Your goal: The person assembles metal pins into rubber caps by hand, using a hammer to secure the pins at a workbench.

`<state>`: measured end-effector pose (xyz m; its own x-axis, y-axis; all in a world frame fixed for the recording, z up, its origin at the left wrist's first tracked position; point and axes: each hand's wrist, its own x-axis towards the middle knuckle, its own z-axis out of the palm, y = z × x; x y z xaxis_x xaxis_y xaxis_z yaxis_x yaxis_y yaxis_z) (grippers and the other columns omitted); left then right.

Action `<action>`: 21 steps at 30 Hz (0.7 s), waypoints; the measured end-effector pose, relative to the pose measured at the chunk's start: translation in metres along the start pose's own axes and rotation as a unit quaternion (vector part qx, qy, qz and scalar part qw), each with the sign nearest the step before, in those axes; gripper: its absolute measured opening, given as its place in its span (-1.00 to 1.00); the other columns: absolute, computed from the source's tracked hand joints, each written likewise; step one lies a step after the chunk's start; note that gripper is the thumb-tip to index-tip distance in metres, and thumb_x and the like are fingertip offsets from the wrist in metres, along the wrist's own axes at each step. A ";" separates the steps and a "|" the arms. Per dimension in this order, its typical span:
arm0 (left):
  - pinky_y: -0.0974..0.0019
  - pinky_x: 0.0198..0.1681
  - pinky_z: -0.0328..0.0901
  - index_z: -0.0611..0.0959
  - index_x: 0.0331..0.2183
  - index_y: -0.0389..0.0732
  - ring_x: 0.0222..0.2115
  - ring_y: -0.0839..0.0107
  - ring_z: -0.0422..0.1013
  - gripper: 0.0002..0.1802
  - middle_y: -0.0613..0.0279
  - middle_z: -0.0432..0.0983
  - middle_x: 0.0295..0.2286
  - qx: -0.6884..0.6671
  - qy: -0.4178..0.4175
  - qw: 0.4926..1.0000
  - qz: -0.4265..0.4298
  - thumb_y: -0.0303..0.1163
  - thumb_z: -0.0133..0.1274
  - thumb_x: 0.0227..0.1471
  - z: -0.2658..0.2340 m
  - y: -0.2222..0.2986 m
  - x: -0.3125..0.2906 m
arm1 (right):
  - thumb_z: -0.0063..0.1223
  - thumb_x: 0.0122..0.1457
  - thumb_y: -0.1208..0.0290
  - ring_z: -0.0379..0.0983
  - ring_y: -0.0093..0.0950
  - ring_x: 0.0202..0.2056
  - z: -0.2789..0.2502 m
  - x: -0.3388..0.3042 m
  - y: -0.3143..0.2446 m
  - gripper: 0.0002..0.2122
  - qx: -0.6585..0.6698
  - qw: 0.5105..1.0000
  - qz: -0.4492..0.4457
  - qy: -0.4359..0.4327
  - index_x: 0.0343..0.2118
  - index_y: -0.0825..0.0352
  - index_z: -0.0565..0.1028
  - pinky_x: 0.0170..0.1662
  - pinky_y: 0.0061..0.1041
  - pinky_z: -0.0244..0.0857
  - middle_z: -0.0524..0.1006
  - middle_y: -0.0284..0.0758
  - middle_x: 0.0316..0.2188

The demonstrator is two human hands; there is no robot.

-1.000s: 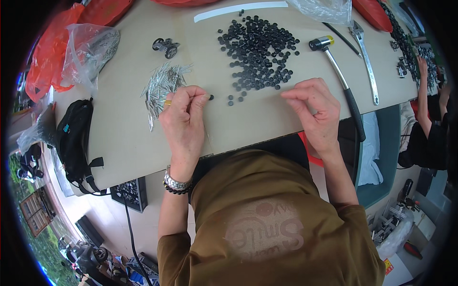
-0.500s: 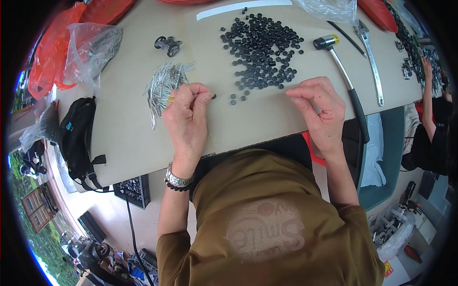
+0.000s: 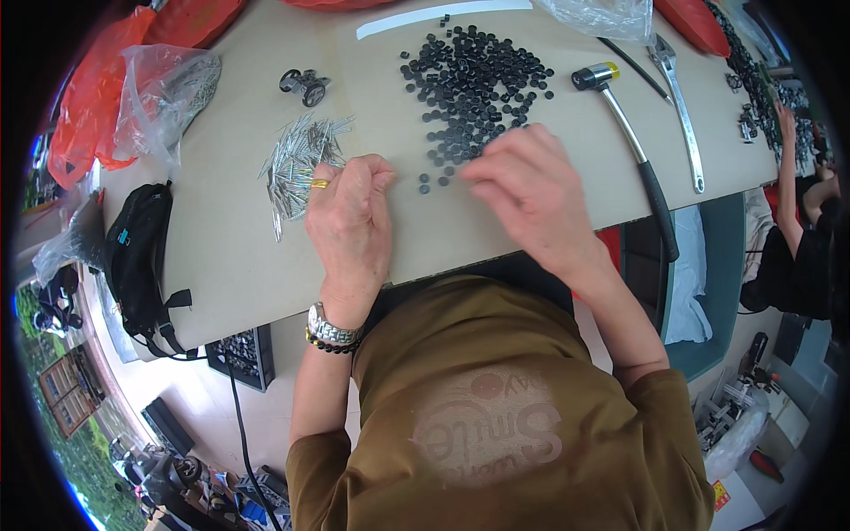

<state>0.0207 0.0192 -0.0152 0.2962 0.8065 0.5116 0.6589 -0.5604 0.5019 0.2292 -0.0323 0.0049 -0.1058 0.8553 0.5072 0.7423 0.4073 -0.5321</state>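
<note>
My left hand [image 3: 351, 217] is closed in a pinch over the table, beside a heap of thin silvery metal pins [image 3: 299, 162]. Whatever its fingertips hold is hidden by the fingers. To its right, my right hand [image 3: 531, 199] is blurred by motion, its fingers curled and pointing toward the left hand. That hand covers the near right part of a pile of small black round caps [image 3: 478, 75]. Two loose caps [image 3: 424, 183] lie between my hands.
A small wheeled black-and-silver piece [image 3: 304, 87] stands behind the pins. At right lie a mallet [image 3: 630, 124] and an adjustable wrench [image 3: 680, 115]. Red and clear plastic bags [image 3: 88, 115] and a black pouch [image 3: 142, 252] are at left. Another person's arm [image 3: 786, 168] shows far right.
My right hand has swung left from the near right edge of the cap pile toward my left hand. The left hand stays pinched; the dark bit at its fingertips no longer shows.
</note>
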 end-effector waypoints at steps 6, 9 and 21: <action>0.29 -0.42 0.32 0.64 -0.40 -0.24 -0.51 0.35 0.38 -0.92 0.25 0.55 -0.51 -0.031 0.002 0.999 -0.024 -0.57 0.24 0.02 0.001 0.000 -0.001 | 0.20 -0.03 0.46 0.33 -0.42 -0.27 0.029 0.013 -0.004 -0.95 -0.039 0.994 -0.082 -0.068 -0.47 0.23 0.57 -0.26 -0.42 0.17 0.38 -0.43 -0.42; 0.28 -0.41 0.33 0.64 -0.40 -0.24 -0.50 0.34 0.40 -0.91 0.25 0.56 -0.51 -0.036 0.006 0.999 -0.034 -0.58 0.25 0.01 0.000 0.001 -0.002 | 0.12 0.03 0.43 0.32 -0.43 -0.26 0.030 0.016 -0.004 -0.96 -0.065 0.988 -0.108 -0.088 -0.46 0.23 0.57 -0.26 -0.44 0.15 0.36 -0.43 -0.43; 0.16 -0.40 0.28 0.62 -0.42 -0.22 -0.51 0.15 0.36 -0.89 0.13 0.51 -0.60 -0.076 0.003 0.996 -0.043 -0.62 0.21 -0.05 -0.002 0.000 -0.003 | 0.37 -0.10 0.40 0.36 -0.42 -0.37 0.046 0.041 -0.010 -0.84 0.032 0.994 -0.107 0.012 -0.47 0.22 0.55 -0.29 -0.42 0.19 0.45 -0.47 -0.45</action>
<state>0.0182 0.0164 -0.0157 0.2392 0.8515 0.4665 0.5693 -0.5122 0.6431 0.1869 0.0135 0.0002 -0.2395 0.7391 0.6296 0.6609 0.5991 -0.4520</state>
